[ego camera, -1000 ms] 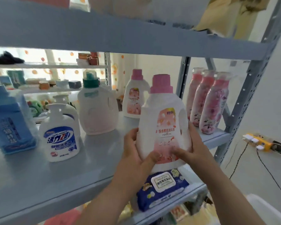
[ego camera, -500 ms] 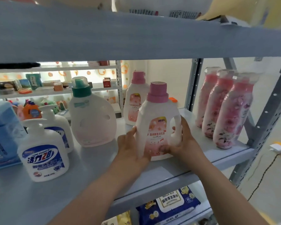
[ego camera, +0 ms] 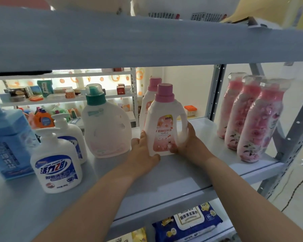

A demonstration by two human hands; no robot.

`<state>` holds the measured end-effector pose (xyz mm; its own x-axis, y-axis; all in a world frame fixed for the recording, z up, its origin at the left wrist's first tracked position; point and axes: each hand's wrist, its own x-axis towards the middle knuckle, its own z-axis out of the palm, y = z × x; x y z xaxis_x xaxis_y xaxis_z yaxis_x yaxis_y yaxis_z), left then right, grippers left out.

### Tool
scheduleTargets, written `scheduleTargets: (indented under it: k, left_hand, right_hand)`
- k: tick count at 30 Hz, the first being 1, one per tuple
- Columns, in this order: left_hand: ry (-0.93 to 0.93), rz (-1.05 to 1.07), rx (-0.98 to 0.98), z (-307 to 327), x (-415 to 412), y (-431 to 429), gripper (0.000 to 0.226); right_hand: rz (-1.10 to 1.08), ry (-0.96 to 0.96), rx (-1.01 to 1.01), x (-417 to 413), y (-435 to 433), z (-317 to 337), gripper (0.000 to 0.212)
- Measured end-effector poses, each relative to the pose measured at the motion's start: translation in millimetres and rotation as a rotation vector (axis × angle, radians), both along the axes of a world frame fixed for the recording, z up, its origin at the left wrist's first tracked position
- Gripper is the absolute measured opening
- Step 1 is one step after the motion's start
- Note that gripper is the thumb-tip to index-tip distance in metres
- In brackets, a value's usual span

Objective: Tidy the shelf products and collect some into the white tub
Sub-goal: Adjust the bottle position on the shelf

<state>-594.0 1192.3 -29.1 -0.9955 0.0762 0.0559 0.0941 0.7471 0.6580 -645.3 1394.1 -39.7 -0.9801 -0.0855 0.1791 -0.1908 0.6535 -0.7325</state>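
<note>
Here, in the middle of the frame, we see a white detergent bottle (ego camera: 165, 126) with a pink cap standing upright on the grey shelf (ego camera: 182, 177), held from both sides. The left hand (ego camera: 143, 151) clasps its lower left side, thumb lying along the base at the front; the other fingers go behind the bottle, where we cannot see them. The right hand (ego camera: 191, 142) curls round the lower right side under the handle, thumb on the pink label.

Just behind, partly hidden, stands a second pink-capped bottle (ego camera: 150, 95). Left of centre we find a white jug (ego camera: 105, 130) with a green cap, near the left hand but apart from it. Further left, two pump bottles (ego camera: 56, 165) stand one behind the other, and a blue pack (ego camera: 7, 142) sits at the left edge. At the right of the frame three tall pink bottles (ego camera: 257, 128) stand close together in a row. At the bottom, on the shelf below, lies a dark blue wipes pack (ego camera: 187, 222).
</note>
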Motion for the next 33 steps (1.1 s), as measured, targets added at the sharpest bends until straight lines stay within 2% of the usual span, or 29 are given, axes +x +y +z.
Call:
scheduleTargets:
  k: [5, 8, 12, 15, 19, 23, 27, 30, 33]
  left_hand:
    - [-0.051, -0.061, -0.19, -10, 31, 0, 0.083]
    - [0.003, -0.24, -0.4, -21, 55, 10, 0.072]
    - [0.144, -0.433, -0.544, -39, 59, 31, 0.068]
    - [0.226, -0.55, -0.606, -49, 54, 51, 0.069]
    - [0.294, -0.604, -0.623, -51, 48, 85, 0.065]
    - [0.265, -0.62, -0.638, -54, 39, 111, 0.072]
    - [0.257, -0.609, -0.595, -52, 34, 114, 0.068]
    - [0.273, -0.602, -0.585, -54, 33, 112, 0.066]
    - [0.296, -0.592, -0.591, -57, 33, 113, 0.064]
  right_hand:
    - [-0.098, -0.168, 0.162, 35, 6, -7, 0.092]
    - [-0.115, -0.118, 0.307, 68, 12, -14, 0.065]
    - [-0.149, -0.001, 0.473, 100, 24, -28, 0.046]
    - [-0.22, 0.117, 0.449, 116, 43, -40, 0.031]
    - [-0.413, 0.192, 0.227, 131, 70, -50, 0.019]
    - [-0.588, 0.268, -0.081, 126, 97, -42, 0.03]
    - [-0.706, 0.316, -0.281, 106, 123, -17, 0.069]
    - [-0.693, 0.223, -0.385, 79, 147, -5, 0.097]
    - [-0.612, 0.192, -0.471, 53, 163, -7, 0.102]
